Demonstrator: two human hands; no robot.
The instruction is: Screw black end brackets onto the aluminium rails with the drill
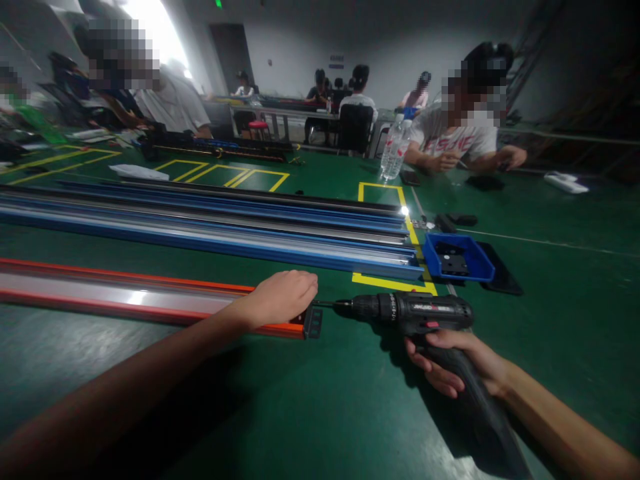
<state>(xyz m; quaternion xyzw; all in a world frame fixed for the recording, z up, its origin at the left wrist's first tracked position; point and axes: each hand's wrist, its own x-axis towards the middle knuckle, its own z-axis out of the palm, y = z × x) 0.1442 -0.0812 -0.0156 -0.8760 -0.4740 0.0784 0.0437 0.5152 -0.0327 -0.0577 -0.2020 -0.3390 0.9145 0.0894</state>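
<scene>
A long orange-edged channel lies on the green table at the left, with a small black slotted end plate at its right end. Over that end, my left hand is closed around the channel, its fingertips mostly hidden. My right hand grips the handle of a black power drill, which points left. The thin bit of the drill reaches the end plate beside my left hand; whether it sits in a screw is too small to tell.
Several blue and black channels lie behind the orange one. A blue bin with black parts sits at the right, next to a dark flat device. Water bottles and seated people are farther back.
</scene>
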